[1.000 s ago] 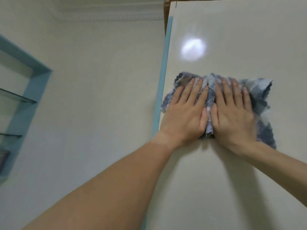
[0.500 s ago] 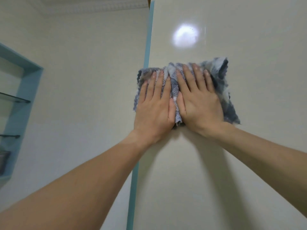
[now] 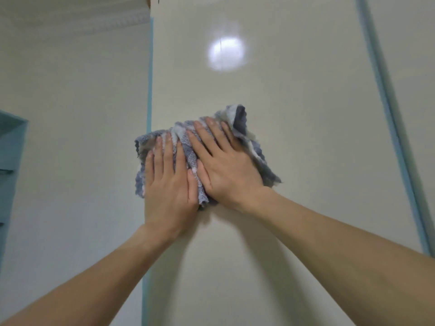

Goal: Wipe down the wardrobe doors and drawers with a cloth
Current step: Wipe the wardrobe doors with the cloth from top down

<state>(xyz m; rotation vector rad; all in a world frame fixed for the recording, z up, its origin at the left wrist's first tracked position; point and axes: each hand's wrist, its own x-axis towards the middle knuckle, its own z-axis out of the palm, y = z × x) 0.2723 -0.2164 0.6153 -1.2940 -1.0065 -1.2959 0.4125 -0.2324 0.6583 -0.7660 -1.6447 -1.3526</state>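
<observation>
Cloth: a crumpled blue-grey and white woven cloth with pinked edges (image 3: pixel 188 158) is flat against the upright door, near the door's left edge; its left hem hangs slightly past that edge, and its upper right corner curls free of the surface.
Door: a glossy cream wardrobe door panel (image 3: pixel 294 114), with a round bright reflection of a light (image 3: pixel 226 54) above the cloth.
Left hand: the left hand (image 3: pixel 168 182) lies palm-down on the left half of the cloth, fingers straight and close together, pointing up; nothing is pinched.
Right hand: the right hand (image 3: pixel 226 165) lies palm-down on the right half, fingers slightly fanned and angled up to the left; its thumb sits just beside the left hand's thumb, with a ridge of cloth bunched between them.
Left edge: a thin light-blue trim strip (image 3: pixel 149 95) runs the height of the door's left side, just beside the left hand.
Right edge: a second light-blue strip (image 3: pixel 388 109) runs down the far right, well apart from the cloth.
Open room: bare cream panel lies above, below and to the right of the cloth, widest to the right up to that strip.
Beyond the left edge: a plain cream wall (image 3: pixel 77 128), a moulded white cornice (image 3: pixel 77 24) at the ceiling, and a light-blue framed wall niche (image 3: pixel 13 147) at the far left.
Forearms: both bare forearms reach up from the bottom of the view, crossing the lower panel.
</observation>
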